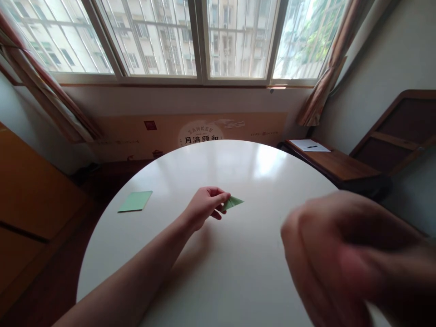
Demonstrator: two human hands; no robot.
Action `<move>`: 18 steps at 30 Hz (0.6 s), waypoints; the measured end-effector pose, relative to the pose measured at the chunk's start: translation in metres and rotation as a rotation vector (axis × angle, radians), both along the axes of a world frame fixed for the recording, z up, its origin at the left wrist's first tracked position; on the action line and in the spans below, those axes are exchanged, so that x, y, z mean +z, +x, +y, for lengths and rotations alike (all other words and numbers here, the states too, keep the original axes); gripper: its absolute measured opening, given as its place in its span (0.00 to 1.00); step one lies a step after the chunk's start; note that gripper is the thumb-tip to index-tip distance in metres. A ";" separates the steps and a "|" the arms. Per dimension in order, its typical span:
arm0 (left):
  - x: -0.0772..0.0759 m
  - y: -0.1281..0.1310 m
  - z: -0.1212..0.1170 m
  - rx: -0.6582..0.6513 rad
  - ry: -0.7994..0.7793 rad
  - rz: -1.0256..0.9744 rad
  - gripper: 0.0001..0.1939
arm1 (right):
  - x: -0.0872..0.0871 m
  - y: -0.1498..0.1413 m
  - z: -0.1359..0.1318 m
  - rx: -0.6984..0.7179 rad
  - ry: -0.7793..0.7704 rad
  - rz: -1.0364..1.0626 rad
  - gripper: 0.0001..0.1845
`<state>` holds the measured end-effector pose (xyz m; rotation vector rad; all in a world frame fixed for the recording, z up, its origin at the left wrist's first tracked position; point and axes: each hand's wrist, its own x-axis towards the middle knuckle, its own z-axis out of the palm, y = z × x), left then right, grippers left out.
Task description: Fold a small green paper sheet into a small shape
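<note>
Over the middle of the white table (pixel 238 281), my left hand (pixel 208 202) pinches a small folded green paper (pixel 233 202) between thumb and fingers. The paper is a pointed triangle with its tip to the right and crease lines on its face. Part of it is hidden behind the fingertips. My right hand (pixel 327 254) is raised close to the camera at the right, apart from the paper. It is large and blurred, with the fingers bending downward, and whether it holds anything is unclear.
On the table's left side lies a square stack of green paper (pixel 135 201). A wooden side table (pixel 344 165) at the right bears a white sheet (pixel 308 145) with a dark pen-like object on it. A printed cardboard panel (pixel 259 125) stands below the barred window.
</note>
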<state>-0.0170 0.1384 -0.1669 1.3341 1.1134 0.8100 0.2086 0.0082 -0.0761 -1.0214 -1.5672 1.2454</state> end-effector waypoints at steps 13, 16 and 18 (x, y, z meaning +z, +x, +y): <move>0.018 0.010 -0.018 -0.072 0.185 0.060 0.12 | -0.082 -0.010 0.091 0.041 -0.108 -0.201 0.14; 0.019 0.010 -0.020 -0.088 0.206 0.063 0.12 | -0.079 -0.012 0.089 0.011 -0.091 -0.143 0.09; 0.020 0.010 -0.021 -0.089 0.207 0.053 0.13 | -0.078 -0.012 0.088 -0.032 -0.069 -0.112 0.08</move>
